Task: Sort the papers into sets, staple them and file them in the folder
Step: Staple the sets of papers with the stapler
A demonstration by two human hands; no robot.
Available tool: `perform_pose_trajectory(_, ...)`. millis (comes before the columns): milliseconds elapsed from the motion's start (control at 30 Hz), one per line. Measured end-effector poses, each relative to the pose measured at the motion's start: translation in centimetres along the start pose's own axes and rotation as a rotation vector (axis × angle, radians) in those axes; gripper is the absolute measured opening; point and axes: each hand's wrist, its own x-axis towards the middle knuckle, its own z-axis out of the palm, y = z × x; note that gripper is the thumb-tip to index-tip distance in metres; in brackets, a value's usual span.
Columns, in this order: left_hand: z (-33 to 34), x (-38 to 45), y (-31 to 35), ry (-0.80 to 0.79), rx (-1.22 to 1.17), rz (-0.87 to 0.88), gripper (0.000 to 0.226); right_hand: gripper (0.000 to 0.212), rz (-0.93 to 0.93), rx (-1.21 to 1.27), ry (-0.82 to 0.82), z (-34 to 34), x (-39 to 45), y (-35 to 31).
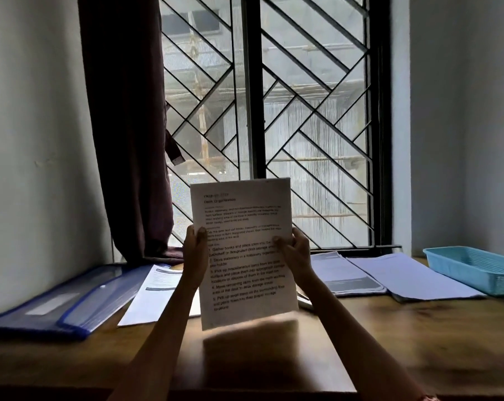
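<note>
Nearest the camera, two bare forearms are seen rising from 6 o'clock, and between them a printed sheet [246, 256] is held upright above the wooden desk [360, 337], its long axis running from 6 to 12 o'clock and its text facing the viewer. The sheet is pinched at mid-height on both edges: by the left hand [194, 256] at 9 o'clock of the page, thumb laid on the front face, and by the right hand [295, 253] at 3 o'clock, thumb likewise on the front, the remaining fingers being hidden behind the paper. Whether one leaf or several are held cannot be told. The blue folders [57, 305] are shown flat at 9 o'clock of the hands, with a loose printed page [154, 293] just beside them. Two paper stacks [384, 273] are laid at 3 o'clock, well apart from the folders, and a light blue tray [473, 270] is placed beyond them. No stapler is visible. The sorting step is judged to be in hand; the right hand is nearer the stacks, the left nearer the folders, so the sheet's destination is decided by the side to which it is lowered.
</note>
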Motion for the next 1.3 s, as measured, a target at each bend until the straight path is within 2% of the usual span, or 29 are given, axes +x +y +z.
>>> perform_pose_trajectory(100, -0.5, -2.0, -2.3, -0.03, -0.006, -0.106, 0.007, 0.014, 0.062, -0.062, -0.021, -0.2, -1.4, 2.8)
perform_pose_trajectory(200, -1.0, -2.5, -3.7, -0.043, 0.01, -0.186, 0.023, 0.015, 0.101, -0.101, -0.049, -0.1, -1.9, 3.9)
perform_pose_trajectory(300, -0.8, -1.7, -2.8, -0.065, -0.028, -0.22, 0.008, 0.02, 0.105, -0.138, -0.034, 0.0, -1.3, 2.5)
perform_pose_trajectory(400, -1.3, 0.2, -1.9, -0.044, 0.014, -0.221, 0.03, 0.016, 0.067, -0.255, -0.07, -0.9, 0.1, 0.9)
perform_pose_trajectory(500, -3.4, 1.6, 0.1, 0.023, 0.034, -0.129, 0.052, 0.022, 0.028, -0.375, -0.25, -2.4, 1.4, -0.3)
perform_pose_trajectory(567, -5.0, 2.5, 1.5, -0.086, 0.061, -0.128, 0.06, 0.026, 0.028, -0.388, -0.364, -3.2, 1.9, -1.5)
perform_pose_trajectory(700, -8.2, 2.9, 3.0, -0.412, 0.224, -0.312, 0.043, 0.025, -0.044, -0.461, -0.451, -3.7, 2.6, -3.7)
perform_pose_trajectory(800, -9.9, 2.5, 2.4, -0.549, 0.38, -0.449, 0.049, 0.02, -0.047, -0.502, -0.558, -3.4, 1.9, -4.7)
perform_pose_trajectory(867, -9.8, 1.2, 2.1, -0.593, 0.444, -0.48, 0.029, 0.023, -0.049, -0.575, -0.627, -2.4, 1.2, -5.4)
perform_pose_trajectory(933, -9.1, -0.4, 1.6, -0.519, 0.395, -0.421, 0.012, 0.017, -0.073, -0.649, -0.648, -1.5, 0.5, -5.9)
perform_pose_trajectory(1000, -8.3, -1.9, 1.1, -0.404, 0.348, -0.344, 0.013, 0.021, -0.152, -0.692, -0.537, -1.4, 0.0, -6.2)
perform_pose_trajectory(1033, -8.2, -2.6, 0.9, -0.353, 0.298, -0.337, 0.014, 0.031, -0.197, -0.722, -0.421, -1.9, 0.0, -6.0)
perform_pose_trajectory(1100, -8.2, -3.6, 0.3, -0.252, 0.191, -0.361, 0.016, 0.068, -0.22, -0.837, -0.137, -3.4, 0.2, -5.2)
perform_pose_trajectory(1167, -8.5, -4.3, 0.0, -0.155, 0.085, -0.385, 0.02, 0.102, -0.092, -0.702, 0.027, -4.7, -0.1, -4.6)
perform_pose_trajectory(1200, -8.5, -4.6, 0.1, -0.115, 0.059, -0.393, 0.023, 0.106, 0.014, -0.502, 0.041, -5.2, -0.6, -4.5)
perform_pose_trajectory(1233, -8.5, -4.8, 0.0, -0.089, 0.042, -0.4, 0.027, 0.102, 0.124, -0.27, 0.016, -5.5, -1.3, -4.3)
perform_pose_trajectory(1300, -8.2, -5.3, -0.2, -0.102, 0.015, -0.429, 0.033, 0.076, 0.282, 0.1, -0.142, -5.9, -3.6, -3.9)
